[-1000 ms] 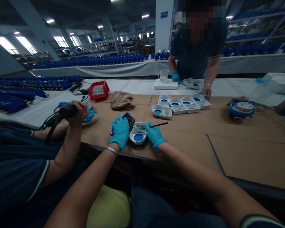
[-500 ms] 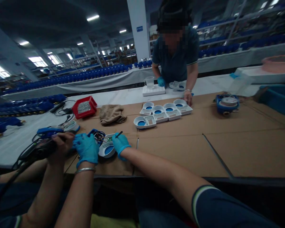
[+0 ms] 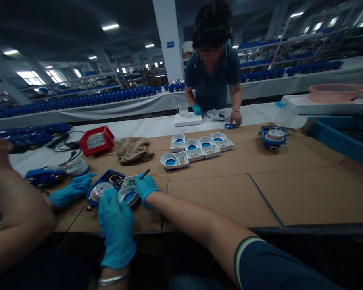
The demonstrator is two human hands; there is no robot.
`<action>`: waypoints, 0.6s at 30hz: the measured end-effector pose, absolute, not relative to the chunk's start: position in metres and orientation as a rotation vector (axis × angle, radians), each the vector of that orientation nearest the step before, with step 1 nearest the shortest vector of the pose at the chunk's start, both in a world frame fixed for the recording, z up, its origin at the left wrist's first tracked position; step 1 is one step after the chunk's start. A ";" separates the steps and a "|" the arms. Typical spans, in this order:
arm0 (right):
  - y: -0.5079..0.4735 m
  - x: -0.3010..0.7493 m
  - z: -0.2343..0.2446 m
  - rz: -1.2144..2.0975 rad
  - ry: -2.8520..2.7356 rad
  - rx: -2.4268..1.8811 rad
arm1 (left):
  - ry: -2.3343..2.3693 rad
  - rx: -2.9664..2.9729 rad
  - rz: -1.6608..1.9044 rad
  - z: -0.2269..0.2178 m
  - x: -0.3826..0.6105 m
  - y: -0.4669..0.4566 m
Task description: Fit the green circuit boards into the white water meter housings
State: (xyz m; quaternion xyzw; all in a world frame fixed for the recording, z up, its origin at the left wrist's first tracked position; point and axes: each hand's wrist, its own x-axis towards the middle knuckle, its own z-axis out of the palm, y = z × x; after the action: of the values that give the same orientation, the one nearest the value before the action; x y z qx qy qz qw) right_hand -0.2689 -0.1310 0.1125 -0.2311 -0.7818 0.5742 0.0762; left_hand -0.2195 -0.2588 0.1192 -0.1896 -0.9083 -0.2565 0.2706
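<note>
My right hand (image 3: 145, 188), in a blue glove, grips a thin dark pen-like tool (image 3: 145, 174) at a white plastic housing (image 3: 135, 198), which has a round blue window and a green circuit board with wires. The wires lead to a blue-bodied meter (image 3: 112, 177) with a clear round dial on its left. My left hand (image 3: 115, 223), also gloved, is in front of the dial with its fingers curled together. What those fingers hold, if anything, is hidden. Meter and housing lie side by side on the cardboard, touching or nearly so.
A co-worker's gloved hand (image 3: 74, 189) and bare forearm (image 3: 15, 217) reach in from the left. Beyond are a red bin (image 3: 107, 141), a brown cloth (image 3: 134, 150) and several white housings (image 3: 210, 151). Another person (image 3: 213, 80) works opposite. A second meter (image 3: 273, 137) stands right.
My left hand has drawn back from the meter's far-left side, uncovering the dial. The co-worker's hand with the black power tool has left that spot. My right hand stays at the housing.
</note>
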 end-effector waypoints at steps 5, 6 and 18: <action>-0.131 -0.266 0.110 1.727 -2.328 -0.659 | -2.274 -0.567 -0.878 0.055 -0.129 -0.249; -0.130 -0.265 0.110 1.726 -2.327 -0.654 | -2.266 -0.573 -0.906 0.047 -0.119 -0.248; -0.129 -0.264 0.099 1.700 -2.311 -0.643 | -2.269 -0.698 -1.134 0.048 -0.105 -0.233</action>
State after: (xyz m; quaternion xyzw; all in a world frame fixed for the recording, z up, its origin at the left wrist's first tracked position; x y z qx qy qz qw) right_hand -0.2640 -0.1293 0.0991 -0.2176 -0.7820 0.5753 0.1006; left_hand -0.1046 -0.2328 0.0481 -0.2568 -0.8345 -0.4170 0.2525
